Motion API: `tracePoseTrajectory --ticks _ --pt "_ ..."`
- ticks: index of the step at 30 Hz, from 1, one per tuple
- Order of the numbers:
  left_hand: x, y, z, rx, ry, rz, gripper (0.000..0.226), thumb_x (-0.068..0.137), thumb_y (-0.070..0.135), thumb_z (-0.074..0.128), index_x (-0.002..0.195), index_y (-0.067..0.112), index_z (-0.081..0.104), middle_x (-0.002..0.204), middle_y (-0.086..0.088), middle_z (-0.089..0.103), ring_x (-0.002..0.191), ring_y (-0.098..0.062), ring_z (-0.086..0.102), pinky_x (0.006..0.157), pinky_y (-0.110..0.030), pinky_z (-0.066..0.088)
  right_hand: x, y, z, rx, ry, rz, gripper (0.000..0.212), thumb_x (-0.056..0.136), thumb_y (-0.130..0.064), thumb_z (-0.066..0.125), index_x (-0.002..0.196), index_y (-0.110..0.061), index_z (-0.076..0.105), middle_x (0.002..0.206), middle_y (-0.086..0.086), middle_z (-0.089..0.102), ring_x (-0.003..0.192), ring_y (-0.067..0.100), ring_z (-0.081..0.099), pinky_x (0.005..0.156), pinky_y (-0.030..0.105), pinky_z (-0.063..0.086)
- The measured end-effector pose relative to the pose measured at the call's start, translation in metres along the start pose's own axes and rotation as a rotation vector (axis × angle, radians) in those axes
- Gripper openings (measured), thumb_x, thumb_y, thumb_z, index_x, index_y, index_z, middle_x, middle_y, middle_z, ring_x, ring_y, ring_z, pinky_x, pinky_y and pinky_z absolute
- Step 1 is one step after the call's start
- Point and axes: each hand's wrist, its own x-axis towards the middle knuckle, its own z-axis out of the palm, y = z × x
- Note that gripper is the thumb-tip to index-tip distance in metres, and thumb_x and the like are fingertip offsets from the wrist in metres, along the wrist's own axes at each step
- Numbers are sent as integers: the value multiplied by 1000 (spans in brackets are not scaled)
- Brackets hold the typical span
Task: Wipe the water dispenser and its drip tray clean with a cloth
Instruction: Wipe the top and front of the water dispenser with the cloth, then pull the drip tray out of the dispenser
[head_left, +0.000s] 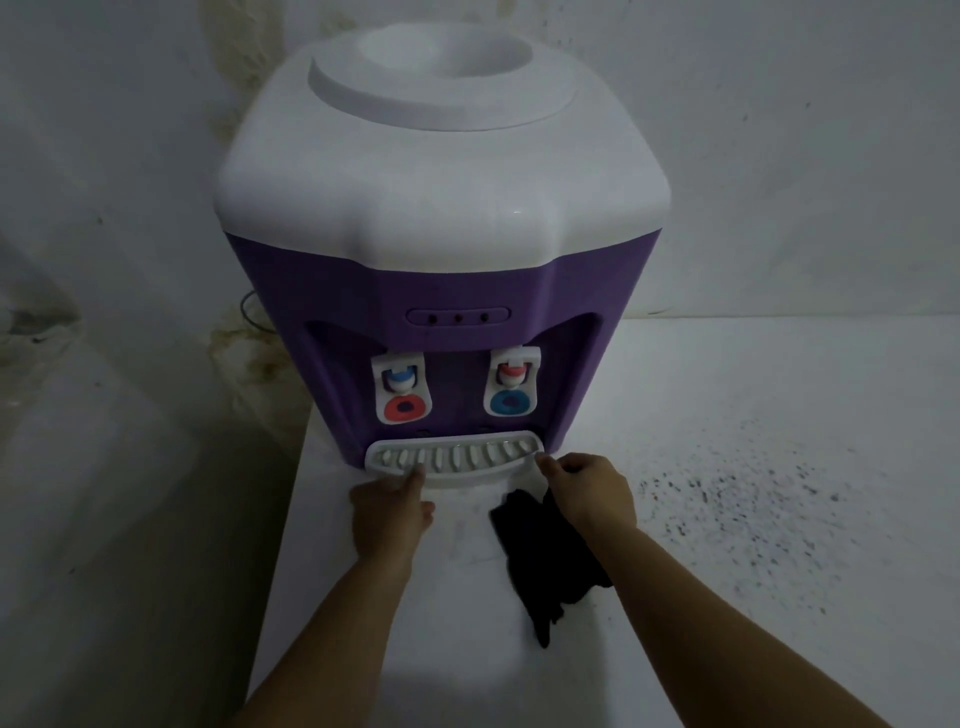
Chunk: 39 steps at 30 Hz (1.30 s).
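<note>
right hand (592, 488) covers part of the black cloth (540, 561); its grip unclear.

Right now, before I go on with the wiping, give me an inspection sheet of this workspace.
Surface: white counter, dark speckles scattered on its right part.
Job's things: purple and white water dispenser upright at the counter's back; grey drip tray at its base, under the two taps; dark cloth draped from the right hand onto the counter.
Clutter: nothing seen.
Hands: left hand touches the tray's front rim with its fingertips; right hand holds the cloth, fingers at the tray's right end.
Cables: a thin dark cord behind the dispenser's left side.
Surroundings: stained white wall behind.
</note>
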Motion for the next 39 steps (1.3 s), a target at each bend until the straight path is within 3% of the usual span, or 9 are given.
tracePoseTrajectory --ticks 4,10,14,18,23,29,33,36,39 --pt "13 5 -7 -136 -20 -76 51 85 26 70 120 -6 51 103 -19 64 76 -26 68 47 -25 56 11 -9 8 52 -63 82 40 89 -56 52 86 -20 69 72 -4 63 66 12 58 64 27 44" --pt "20 9 -12 -119 -86 -76 47 86 20 69 122 -3 51 100 -20 65 75 -27 66 49 -26 55 21 -15 19 77 -123 172 46 88 -60 51 90 -15 64 72 -3 59 62 11 53 58 26 39" --pt "23 9 -11 -142 -71 -92 51 84 16 71 126 -1 48 100 -19 65 76 -27 67 46 -24 54 27 -17 23 126 -137 218 49 88 -54 55 105 -8 62 80 3 61 66 16 57 56 25 42" --pt "21 12 -10 -137 -62 -109 49 84 14 70 125 -3 48 101 -23 65 75 -28 68 45 -24 54 28 -20 25 165 -141 222 44 93 -41 53 116 -4 56 92 8 59 74 21 57 67 29 45" --pt "19 19 -11 -103 -68 -128 44 85 7 65 122 -10 47 97 -27 64 70 -26 66 42 -24 52 28 -25 25 220 -141 251 43 93 -38 54 116 -2 57 93 10 61 79 25 61 73 31 47" --pt "12 23 -15 -62 -107 -146 35 86 5 58 117 -10 49 87 -24 63 70 -27 66 46 -26 55 27 -22 24 253 -146 252 42 90 -34 55 116 -1 59 100 13 66 88 28 64 82 35 52" --pt "1 28 -17 -18 -193 -192 16 91 10 54 97 -4 56 81 -19 60 70 -26 64 53 -29 55 25 -20 16 262 -165 259 39 92 -30 53 116 0 59 98 12 63 86 27 61 76 32 47" --pt "-8 26 -16 -10 -243 -207 19 95 17 50 90 -1 56 81 -19 58 72 -27 64 55 -31 54 23 -12 7 270 -183 269 36 91 -30 53 108 -1 64 97 13 67 87 28 65 83 35 53" --pt "-20 24 -10 -5 -291 -210 20 96 17 46 88 2 56 80 -18 56 73 -28 62 62 -33 55 18 0 -7 305 -173 287 34 91 -30 55 103 0 65 93 14 67 82 28 64 67 31 50"
